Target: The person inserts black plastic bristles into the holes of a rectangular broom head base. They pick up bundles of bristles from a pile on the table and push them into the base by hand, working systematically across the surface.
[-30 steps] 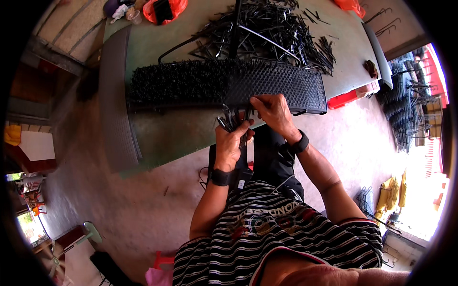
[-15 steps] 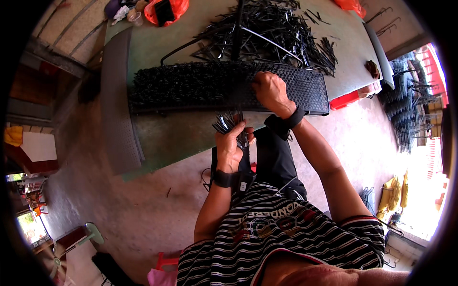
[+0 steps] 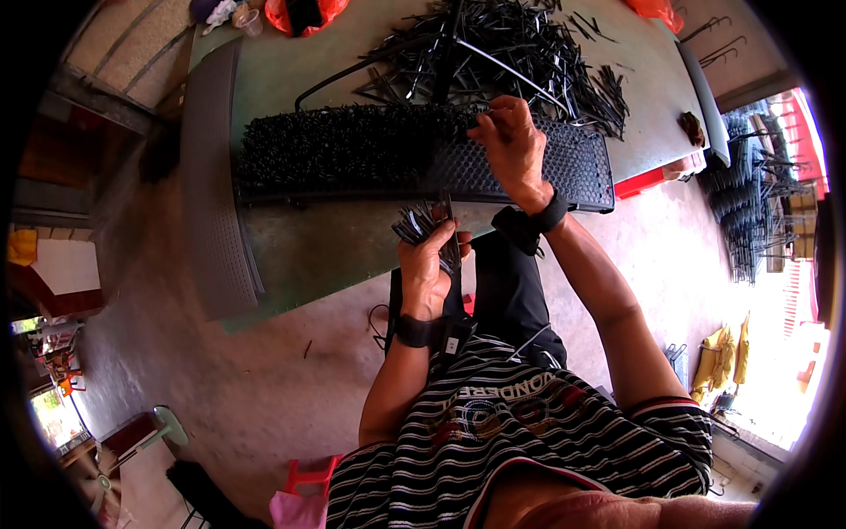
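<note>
A long black perforated panel (image 3: 577, 167) lies across the near side of the table. Short black bristle-like tufts (image 3: 335, 154) cover its left and middle, while the right part shows bare holes. My left hand (image 3: 425, 256) is just in front of the panel, closed around a bundle of thin black strips (image 3: 412, 227). Over the panel's far edge, right of the tufts, my right hand (image 3: 515, 150) is raised with fingers curled together. Whether a strip sits between those fingers is hidden. A black band circles each wrist.
A heap of loose black strips (image 3: 538, 57) lies behind the panel, around a black metal frame (image 3: 361, 62). Grey perforated sheets (image 3: 211, 185) hang over the table's (image 3: 308, 256) left end. An orange bag (image 3: 295, 16) lies at the far left. Stacked dark wire racks (image 3: 749, 189) stand at right.
My right hand has lifted up and slightly right, away from the panel surface. My left hand stays nearly in place with the bundle, which has tilted slightly.
</note>
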Demonstrator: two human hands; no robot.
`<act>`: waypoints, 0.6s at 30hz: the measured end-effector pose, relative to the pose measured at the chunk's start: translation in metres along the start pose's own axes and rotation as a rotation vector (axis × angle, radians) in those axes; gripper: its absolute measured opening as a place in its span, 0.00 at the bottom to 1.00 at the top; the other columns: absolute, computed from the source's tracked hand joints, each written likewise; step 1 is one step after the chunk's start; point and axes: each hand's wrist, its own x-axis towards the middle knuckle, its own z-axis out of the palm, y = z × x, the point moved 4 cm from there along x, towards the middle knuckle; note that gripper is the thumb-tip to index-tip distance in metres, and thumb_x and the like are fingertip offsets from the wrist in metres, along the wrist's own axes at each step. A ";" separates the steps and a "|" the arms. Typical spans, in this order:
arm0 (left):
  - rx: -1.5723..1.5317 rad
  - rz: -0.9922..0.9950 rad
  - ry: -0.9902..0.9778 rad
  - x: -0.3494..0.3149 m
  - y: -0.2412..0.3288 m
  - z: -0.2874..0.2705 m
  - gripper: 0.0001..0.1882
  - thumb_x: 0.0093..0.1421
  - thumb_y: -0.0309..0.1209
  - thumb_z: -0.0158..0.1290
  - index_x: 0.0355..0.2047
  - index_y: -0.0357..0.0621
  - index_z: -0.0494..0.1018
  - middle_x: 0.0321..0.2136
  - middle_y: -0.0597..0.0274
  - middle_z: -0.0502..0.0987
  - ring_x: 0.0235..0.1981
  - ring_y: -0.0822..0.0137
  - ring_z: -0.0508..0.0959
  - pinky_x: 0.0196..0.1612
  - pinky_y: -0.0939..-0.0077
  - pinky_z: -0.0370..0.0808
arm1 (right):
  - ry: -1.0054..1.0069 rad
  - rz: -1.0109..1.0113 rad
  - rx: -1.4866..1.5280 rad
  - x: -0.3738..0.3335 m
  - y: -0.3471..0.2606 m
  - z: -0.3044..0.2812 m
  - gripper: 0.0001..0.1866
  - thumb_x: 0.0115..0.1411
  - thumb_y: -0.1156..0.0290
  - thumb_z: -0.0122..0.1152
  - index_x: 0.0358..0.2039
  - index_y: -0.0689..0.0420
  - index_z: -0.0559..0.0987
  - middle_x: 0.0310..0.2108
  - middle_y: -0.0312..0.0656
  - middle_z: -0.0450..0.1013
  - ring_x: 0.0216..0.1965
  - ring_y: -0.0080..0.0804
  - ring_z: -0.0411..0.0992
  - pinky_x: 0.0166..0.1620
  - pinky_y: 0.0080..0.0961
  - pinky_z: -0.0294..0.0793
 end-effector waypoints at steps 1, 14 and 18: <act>0.002 0.005 0.001 -0.001 0.001 0.001 0.09 0.51 0.20 0.57 0.35 0.39 0.74 0.26 0.58 0.77 0.22 0.62 0.79 0.23 0.71 0.76 | -0.001 -0.015 -0.017 0.000 0.001 0.001 0.10 0.56 0.80 0.55 0.38 0.60 0.67 0.25 0.42 0.75 0.26 0.28 0.78 0.26 0.18 0.74; -0.048 -0.010 0.020 -0.006 0.006 0.002 0.09 0.51 0.19 0.57 0.34 0.39 0.73 0.25 0.58 0.76 0.23 0.61 0.78 0.21 0.71 0.74 | -0.194 -0.357 -0.428 0.002 -0.016 0.009 0.06 0.53 0.69 0.59 0.28 0.58 0.77 0.20 0.45 0.70 0.21 0.48 0.70 0.24 0.36 0.70; 0.007 -0.007 -0.049 -0.006 0.007 0.004 0.11 0.52 0.20 0.56 0.37 0.40 0.72 0.30 0.57 0.77 0.27 0.61 0.79 0.26 0.70 0.76 | -0.566 -0.032 -0.173 -0.018 -0.023 0.003 0.12 0.52 0.65 0.64 0.24 0.61 0.79 0.16 0.39 0.71 0.19 0.30 0.70 0.23 0.27 0.67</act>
